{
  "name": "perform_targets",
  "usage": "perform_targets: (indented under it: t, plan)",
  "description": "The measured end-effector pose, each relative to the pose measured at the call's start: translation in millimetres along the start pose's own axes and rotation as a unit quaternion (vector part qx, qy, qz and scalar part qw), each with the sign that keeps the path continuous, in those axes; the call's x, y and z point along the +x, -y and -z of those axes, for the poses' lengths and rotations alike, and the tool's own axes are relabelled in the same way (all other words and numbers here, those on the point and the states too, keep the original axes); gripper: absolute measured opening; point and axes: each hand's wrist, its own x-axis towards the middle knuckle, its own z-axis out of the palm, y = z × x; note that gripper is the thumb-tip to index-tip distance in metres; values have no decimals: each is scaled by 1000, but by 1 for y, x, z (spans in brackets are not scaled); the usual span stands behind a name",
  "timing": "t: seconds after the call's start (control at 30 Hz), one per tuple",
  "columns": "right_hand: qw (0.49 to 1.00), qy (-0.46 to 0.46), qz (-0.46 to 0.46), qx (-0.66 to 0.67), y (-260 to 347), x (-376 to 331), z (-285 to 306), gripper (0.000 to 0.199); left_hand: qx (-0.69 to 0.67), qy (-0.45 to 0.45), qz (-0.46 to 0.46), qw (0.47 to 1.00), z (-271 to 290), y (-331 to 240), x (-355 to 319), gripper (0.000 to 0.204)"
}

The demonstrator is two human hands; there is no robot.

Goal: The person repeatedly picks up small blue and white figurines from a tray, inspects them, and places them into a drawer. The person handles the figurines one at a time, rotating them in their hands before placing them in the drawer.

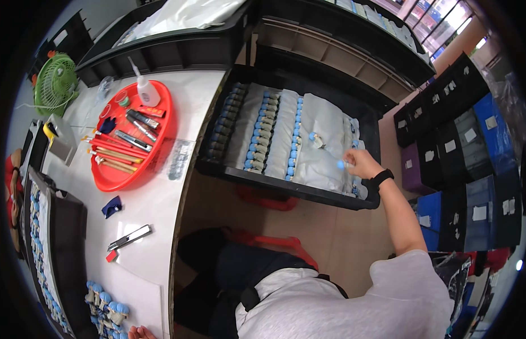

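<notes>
1. My right hand [362,164] is stretched out over the right end of the black plastic crate [285,186] lined with white sheeting; a black wristband [381,178] sits on that wrist.
2. Its fingers are curled close around a small blue-capped vial [342,165], pinched at the fingertips just above the sheeting.
3. One more blue-capped vial [315,138] lies loose on the sheeting, near the hand but apart from it.
4. Rows of blue-capped vials [263,133] run along the crate's left half.
5. My left hand [140,333] barely shows at the lower edge on the white tabletop [161,209], beside a cluster of blue-capped vials [107,308]; I cannot tell its finger state.
6. A round red tray of hand tools [133,135] rests on the table, well apart from both hands.
</notes>
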Motion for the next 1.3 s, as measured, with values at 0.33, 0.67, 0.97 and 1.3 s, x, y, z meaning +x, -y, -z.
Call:
perform_targets:
  t: [0.33,0.67,0.97,1.3]
  plan:
    - [950,187,-115,-223,-60,-10,-54,29,8,9,10,1000,-3,-2,3,24]
    - [976,169,-95,-98,-88,-6,-70,34,5,22,16,1000,-8,-2,1,23]
    - [965,201,10,-167,-107,2,-75,17,113,-93,17,989,0,4,-3,26]
    - [982,-4,102,158,118,48,-46,15,210,27,-59,975,-30,-19,-13,20]
